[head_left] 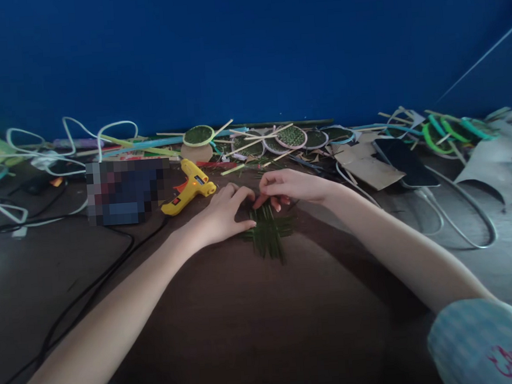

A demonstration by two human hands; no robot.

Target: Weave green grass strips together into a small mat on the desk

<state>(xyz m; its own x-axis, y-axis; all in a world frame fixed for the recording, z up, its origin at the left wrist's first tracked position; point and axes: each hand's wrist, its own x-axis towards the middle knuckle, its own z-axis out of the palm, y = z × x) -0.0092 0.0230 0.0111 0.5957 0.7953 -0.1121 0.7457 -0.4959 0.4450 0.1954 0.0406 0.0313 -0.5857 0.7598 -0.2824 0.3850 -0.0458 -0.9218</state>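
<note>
A small mat of thin green leaf strips (268, 238), crossed over one another as a loose weave, lies on the dark table in front of me. At its left edge is my left hand (226, 214), thumb and forefinger apart, the thumb tip resting on the strips. Over the far edge, my right hand (288, 187) has its fingers curled and pinched at the strip ends. The fingers partly hide that end of the weave, and the exact strip in the pinch is too small to make out. A yellow glue gun (188, 188) lies just left of my left hand.
Round green discs with coloured rims (291, 137) lie among thin sticks along the back. To the right are a phone (405, 161) with a white cable, brown cardboard (368, 166) and cut white card (494, 158). Black cords (91, 291) and white cables (103, 132) run on the left. A blue wall (246, 52) stands behind.
</note>
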